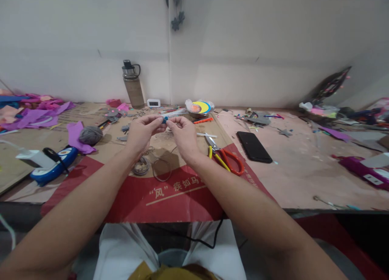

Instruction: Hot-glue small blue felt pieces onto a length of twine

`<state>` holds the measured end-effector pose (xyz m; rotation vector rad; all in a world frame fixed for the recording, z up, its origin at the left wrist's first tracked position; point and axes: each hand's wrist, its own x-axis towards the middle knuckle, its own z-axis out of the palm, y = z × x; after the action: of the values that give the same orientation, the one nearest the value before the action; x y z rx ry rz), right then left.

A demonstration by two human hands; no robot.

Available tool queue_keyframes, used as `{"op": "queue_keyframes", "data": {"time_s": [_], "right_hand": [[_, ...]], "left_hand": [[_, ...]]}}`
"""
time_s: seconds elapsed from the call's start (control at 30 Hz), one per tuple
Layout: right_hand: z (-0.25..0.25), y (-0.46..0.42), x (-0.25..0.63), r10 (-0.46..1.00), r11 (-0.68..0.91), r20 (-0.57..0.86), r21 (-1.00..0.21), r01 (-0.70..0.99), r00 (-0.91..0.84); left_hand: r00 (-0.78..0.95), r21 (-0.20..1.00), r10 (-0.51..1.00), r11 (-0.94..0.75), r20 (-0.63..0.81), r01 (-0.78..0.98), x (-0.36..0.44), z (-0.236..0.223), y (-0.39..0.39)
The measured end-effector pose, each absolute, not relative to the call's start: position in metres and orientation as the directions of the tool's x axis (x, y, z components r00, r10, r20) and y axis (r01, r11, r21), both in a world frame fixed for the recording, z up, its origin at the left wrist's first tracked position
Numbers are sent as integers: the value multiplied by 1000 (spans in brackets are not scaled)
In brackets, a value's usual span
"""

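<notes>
My left hand (142, 132) and my right hand (184, 136) are raised together above the middle of the workbench, fingertips meeting. Between them they pinch a small blue piece (165, 118), too small to name further. Both hands are closed in a pinch. Below them on the brown cardboard (170, 150) lie a coil of grey wire (141, 166) and a loose wire loop (162, 169). Scissors with red and yellow handles (226, 157) lie just right of my right hand.
A black phone (254, 147) lies right of the scissors. A water bottle (133, 85), a small white clock (153, 103) and a bowl of bits (199, 108) stand by the wall. Grey yarn ball (90, 135), purple scraps (33, 116) and a blue-white device (54, 166) are at left.
</notes>
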<state>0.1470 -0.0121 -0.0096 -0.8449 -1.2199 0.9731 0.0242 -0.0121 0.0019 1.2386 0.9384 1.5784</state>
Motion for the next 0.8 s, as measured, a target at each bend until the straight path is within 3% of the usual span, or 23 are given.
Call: {"op": "queue_keyframes", "data": {"time_s": [0.23,0.47,0.63,0.8], "right_hand": [[-8,-14,148,930,367,362,-927,-78,71],[-7,-18,150,890,451,453,-892,46,51],[-9,-17,150,859,503,510,-857,107,41],[-9,-17,151,860,500,509,-855,137,43]], "left_hand": [[-101,936,937,-342,333,-87,25,2,-9],[-121,917,913,-398,390,-44,22,-3,-5],[-128,949,944,-313,306,-41,23,3,-12],[-87,958,968,-246,235,-148,26,6,-15]]}}
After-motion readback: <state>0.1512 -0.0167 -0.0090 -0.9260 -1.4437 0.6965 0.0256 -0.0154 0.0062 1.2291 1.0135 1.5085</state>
